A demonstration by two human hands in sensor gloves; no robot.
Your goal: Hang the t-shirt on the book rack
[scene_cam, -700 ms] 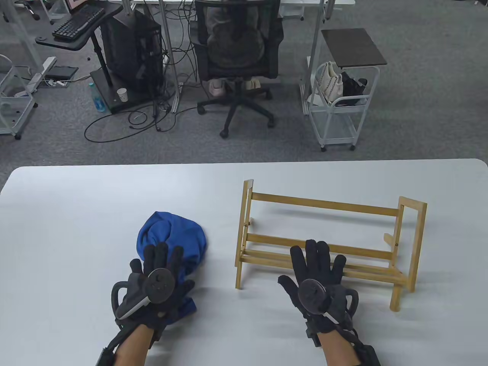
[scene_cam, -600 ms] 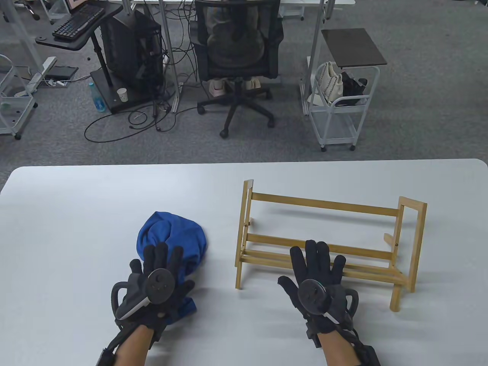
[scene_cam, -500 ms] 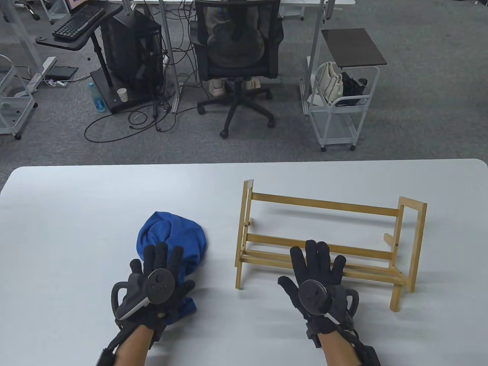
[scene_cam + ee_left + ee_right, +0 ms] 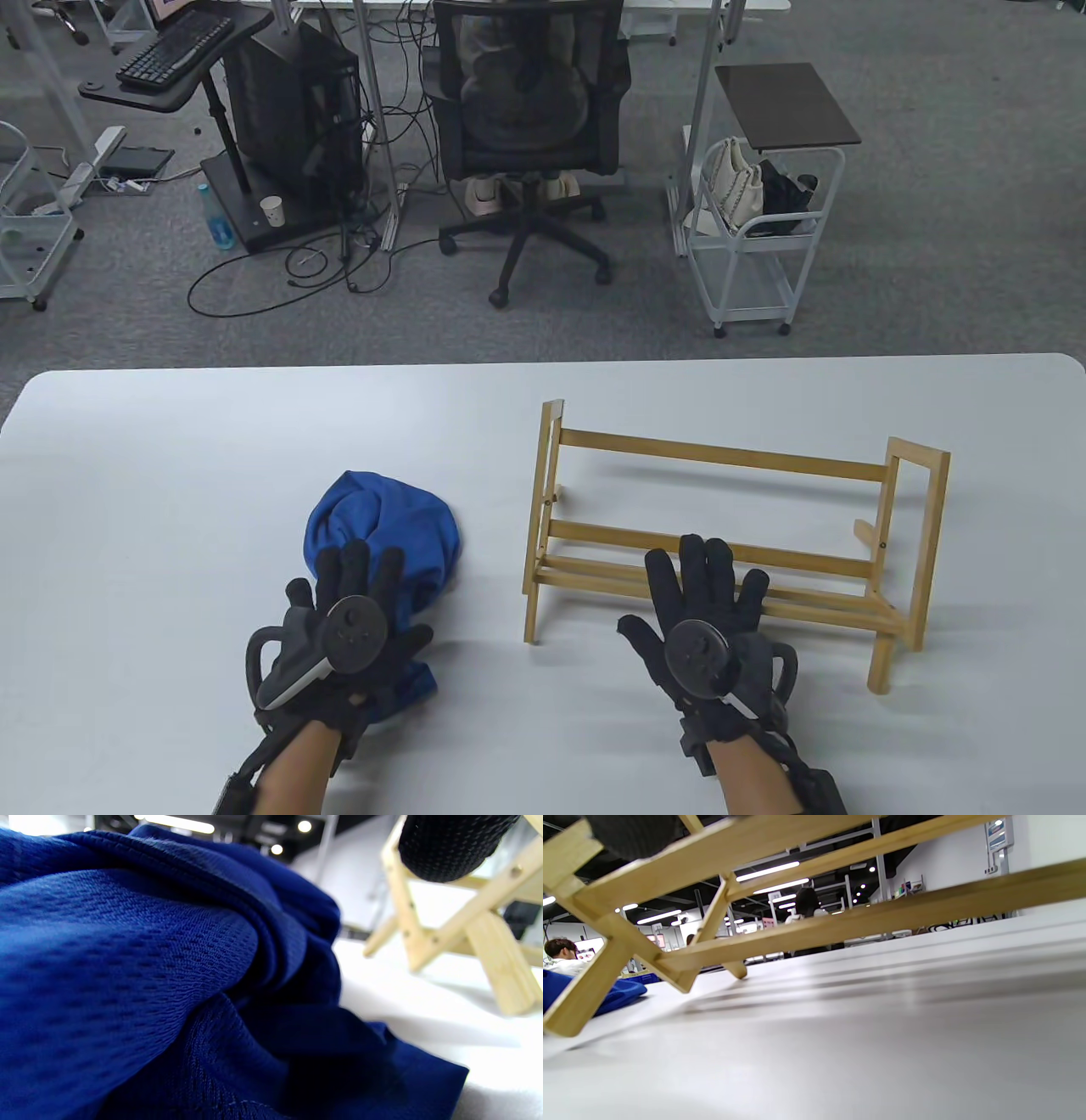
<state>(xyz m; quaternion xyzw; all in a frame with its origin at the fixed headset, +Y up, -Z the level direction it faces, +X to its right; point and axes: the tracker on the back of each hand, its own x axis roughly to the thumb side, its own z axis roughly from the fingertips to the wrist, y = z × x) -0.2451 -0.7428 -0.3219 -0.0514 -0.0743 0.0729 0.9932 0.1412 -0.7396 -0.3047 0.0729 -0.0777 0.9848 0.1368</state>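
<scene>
A crumpled blue t-shirt [image 4: 390, 526] lies on the white table [image 4: 170, 475], left of centre. My left hand [image 4: 356, 594] rests flat on its near part with fingers spread. The shirt fills the left wrist view [image 4: 148, 984], where one fingertip [image 4: 449, 844] hangs at the top. A wooden book rack [image 4: 730, 526] stands to the right. My right hand [image 4: 704, 586] lies open with fingers spread over the rack's near low rails. The rack's rails also cross the right wrist view [image 4: 797, 929].
Beyond the table's far edge stand an office chair [image 4: 526, 110], a white cart [image 4: 755, 246] and a computer stand [image 4: 280, 127]. A bare stretch of table lies between the shirt and the rack [image 4: 492, 509].
My left hand's fingers have shifted very slightly on the shirt. The right hand, the shirt and the rack have not moved.
</scene>
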